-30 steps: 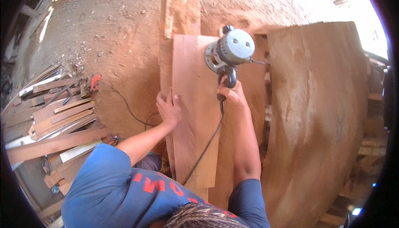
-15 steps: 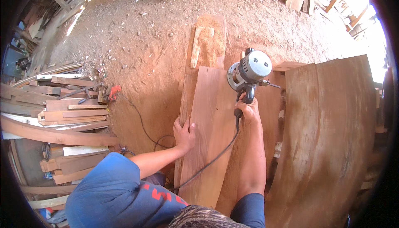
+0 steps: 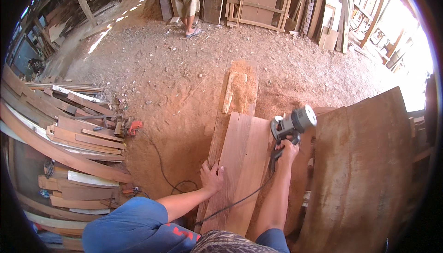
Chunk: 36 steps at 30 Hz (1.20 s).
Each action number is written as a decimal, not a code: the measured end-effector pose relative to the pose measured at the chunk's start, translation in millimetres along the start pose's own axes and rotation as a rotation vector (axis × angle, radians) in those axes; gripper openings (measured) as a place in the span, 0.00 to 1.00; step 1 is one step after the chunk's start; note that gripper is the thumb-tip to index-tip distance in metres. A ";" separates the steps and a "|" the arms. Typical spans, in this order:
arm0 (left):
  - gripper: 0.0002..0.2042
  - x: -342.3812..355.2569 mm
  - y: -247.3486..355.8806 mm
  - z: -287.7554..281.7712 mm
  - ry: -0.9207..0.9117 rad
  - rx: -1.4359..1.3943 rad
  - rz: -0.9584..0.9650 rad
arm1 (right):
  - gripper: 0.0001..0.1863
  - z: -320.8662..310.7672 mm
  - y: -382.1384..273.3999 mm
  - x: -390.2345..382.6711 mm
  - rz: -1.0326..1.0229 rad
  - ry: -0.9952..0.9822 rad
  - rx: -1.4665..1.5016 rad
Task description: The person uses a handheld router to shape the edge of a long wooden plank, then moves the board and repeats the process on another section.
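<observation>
The step in hand appeared to be working the right edge of the board [image 3: 247, 156] with the router [image 3: 291, 123]. The router was at the board's far right corner, its motor leaning out to the right; whether the cutter met the wood could not be told.

The next move seemed to call for squaring the base against the edge, with the board kept from sliding and the cord [image 3: 240, 201], which crossed the board, clear of the cutter.

The hands were apart. The right hand [image 3: 288, 150] was closed round the router's near handle, its forearm reaching far and slightly right, nearly straight. The left hand [image 3: 212, 177] lay at the board's left edge, fingers pointing far, the forearm slanting in from the near left; whether it gripped or only pressed could not be told.
</observation>
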<state>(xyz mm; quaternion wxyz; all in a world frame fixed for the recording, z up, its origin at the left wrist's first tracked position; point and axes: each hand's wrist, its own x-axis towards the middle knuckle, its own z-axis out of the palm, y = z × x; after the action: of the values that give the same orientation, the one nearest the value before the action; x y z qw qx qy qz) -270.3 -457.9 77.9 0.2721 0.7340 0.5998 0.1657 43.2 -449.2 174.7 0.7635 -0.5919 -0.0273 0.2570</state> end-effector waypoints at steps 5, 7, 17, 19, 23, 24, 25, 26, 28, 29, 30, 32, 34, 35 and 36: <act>0.25 0.3 3.0 -8.8 -0.005 0.046 -0.030 | 0.04 -87.0 -37.6 -104.9 0.189 0.250 0.070; 0.25 3.0 2.9 -11.1 -0.004 0.035 -0.026 | 0.10 -128.7 -45.8 -166.8 0.260 0.380 0.090; 0.27 11.7 -12.2 15.1 -0.110 0.080 -0.021 | 0.13 -242.1 -73.3 -545.9 0.150 1.000 0.097; 0.29 17.8 -12.0 9.8 -0.205 0.080 -0.012 | 0.14 -237.1 -76.6 -618.5 0.088 1.100 0.119; 0.30 25.5 -18.4 -45.5 -0.064 0.205 0.100 | 0.16 -186.0 -86.3 -767.9 0.080 1.275 0.213; 0.30 23.6 -20.6 -63.9 -0.100 0.209 0.204 | 0.17 -167.6 -91.7 -801.8 0.068 1.352 0.228; 0.30 20.6 -19.8 -81.6 -0.076 0.211 0.333 | 0.17 -149.7 -96.7 -833.5 0.046 1.411 0.253; 0.30 16.7 -18.0 -97.1 -0.105 0.177 0.501 | 0.18 -129.3 -98.1 -863.2 0.006 1.460 0.279; 0.29 12.0 -12.6 -119.2 -0.134 0.245 0.749 | 0.18 -84.0 -94.3 -909.2 0.039 1.553 0.374; 0.28 7.0 -1.2 -115.3 -0.136 0.273 0.807 | 0.18 -73.5 -85.0 -920.8 0.036 1.612 0.425; 0.27 3.9 6.7 -108.8 -0.264 0.239 0.952 | 0.18 -68.8 -71.6 -926.8 0.021 1.621 0.449; 0.25 -1.4 32.2 -79.3 -0.452 0.235 1.093 | 0.17 -62.7 -46.4 -936.2 0.002 1.686 0.544; 0.23 -9.2 63.3 -31.4 -0.575 0.268 1.131 | 0.16 -65.2 -12.8 -944.9 -0.098 1.663 0.643; 0.22 -8.9 68.0 -26.2 -0.600 0.242 1.188 | 0.16 -56.2 -1.2 -957.9 -0.056 1.713 0.703; 0.21 -18.4 75.5 2.7 -0.660 0.284 1.203 | 0.16 -69.0 22.1 -959.2 -0.039 1.726 0.763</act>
<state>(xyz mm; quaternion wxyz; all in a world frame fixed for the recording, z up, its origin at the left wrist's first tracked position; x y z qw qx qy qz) -213.3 -486.2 122.5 0.2026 0.9789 -0.0090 -0.0241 -772.0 -914.3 385.7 0.6663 -0.2874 0.6234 -0.2913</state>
